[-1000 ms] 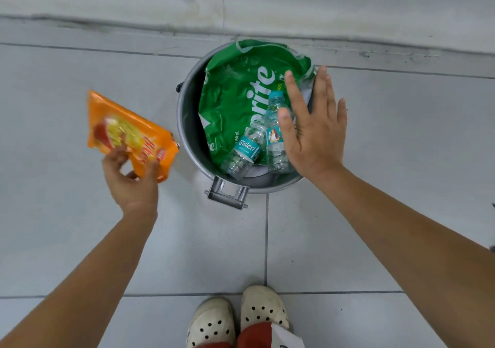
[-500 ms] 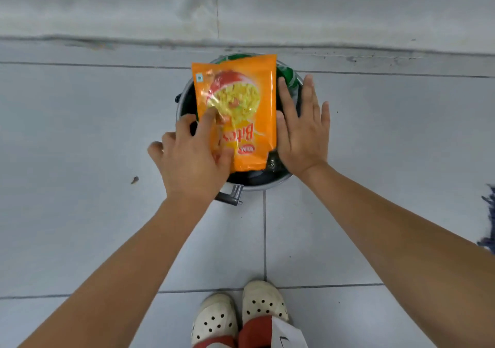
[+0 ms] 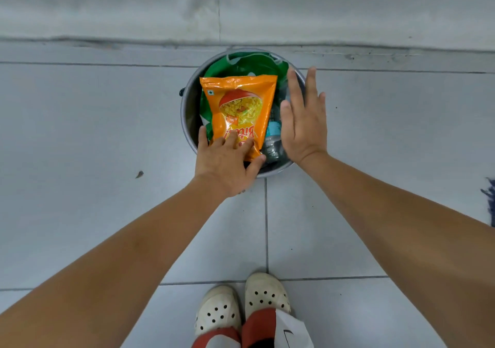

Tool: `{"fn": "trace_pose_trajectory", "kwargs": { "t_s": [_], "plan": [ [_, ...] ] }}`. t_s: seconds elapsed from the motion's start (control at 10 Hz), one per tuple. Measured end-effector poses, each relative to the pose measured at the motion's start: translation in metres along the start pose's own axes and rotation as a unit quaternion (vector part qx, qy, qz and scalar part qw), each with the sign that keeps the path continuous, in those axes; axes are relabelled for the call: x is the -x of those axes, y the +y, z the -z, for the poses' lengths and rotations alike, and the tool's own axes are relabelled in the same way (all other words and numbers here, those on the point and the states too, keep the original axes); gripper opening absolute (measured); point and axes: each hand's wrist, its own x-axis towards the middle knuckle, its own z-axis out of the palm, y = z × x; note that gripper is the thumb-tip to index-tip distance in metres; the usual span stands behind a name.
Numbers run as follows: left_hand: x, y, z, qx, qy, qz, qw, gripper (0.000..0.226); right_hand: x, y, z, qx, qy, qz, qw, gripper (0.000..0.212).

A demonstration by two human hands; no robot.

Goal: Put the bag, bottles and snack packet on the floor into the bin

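One snack packet, judged light, soft and slippery, is pressed into the bin by the left hand, grip wide like the right hand; pinching its sealed edge is advised.

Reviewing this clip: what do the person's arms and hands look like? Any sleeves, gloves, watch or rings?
The left hand and right hand are ungloved, with no rings showing. Both forearms are uncovered to the frame edge: no sleeve, watch or bracelet in view.
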Motion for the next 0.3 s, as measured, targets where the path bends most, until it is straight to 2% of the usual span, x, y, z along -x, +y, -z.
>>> {"fn": "trace_pose_trajectory", "kwargs": {
  "t_s": [0.1,0.2,0.3],
  "plan": [
    [0.003,-0.002,0.003,0.015,0.014,-0.010,1.000,0.076,0.000,-0.002,0.002,0.019,-0.020,0.000,1.000,0.055],
    [0.024,-0.010,0.003,0.022,0.092,-0.002,0.996,0.080,0.008,-0.001,0.008,0.086,-0.043,0.006,0.995,0.059],
    [0.043,-0.026,0.011,0.027,0.168,0.040,0.985,0.081,0.024,-0.005,0.022,0.145,-0.047,-0.003,0.988,0.063]
  ]
}}
